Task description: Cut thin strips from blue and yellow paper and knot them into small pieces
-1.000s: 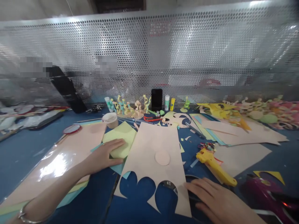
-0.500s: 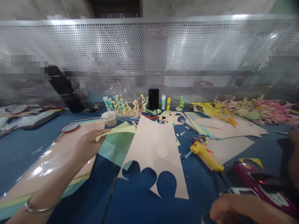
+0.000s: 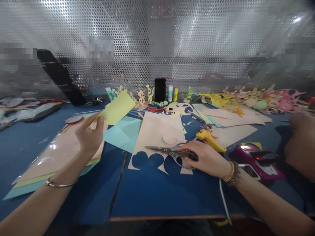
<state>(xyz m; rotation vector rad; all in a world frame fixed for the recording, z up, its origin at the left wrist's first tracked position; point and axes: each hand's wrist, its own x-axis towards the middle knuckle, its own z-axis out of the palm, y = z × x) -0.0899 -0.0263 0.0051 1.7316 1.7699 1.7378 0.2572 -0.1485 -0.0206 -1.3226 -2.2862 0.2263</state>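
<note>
My left hand [image 3: 91, 134] pinches the lower left edge of a yellow-green paper sheet [image 3: 118, 107], which is raised and tilted above a light blue sheet [image 3: 124, 132]. In my right hand [image 3: 205, 157] is a pair of scissors [image 3: 169, 151], its blades pointing left over a pale pink sheet [image 3: 154, 131]. That sheet has round cut-outs along its near edge. On it rests a small pale disc [image 3: 169, 139].
A yellow glue gun [image 3: 211, 141] and a purple device [image 3: 258, 164] lie to the right. Paper in a clear sleeve [image 3: 59, 154] is at left. Behind stand a black phone [image 3: 160, 89] and glue sticks [image 3: 170, 93]. Another person's arm [image 3: 300, 144] shows at far right.
My left hand has raised the yellow-green sheet off the blue one. My right hand has come in from the lower right to the pink sheet, now with scissors visible in it. The view has tilted down.
</note>
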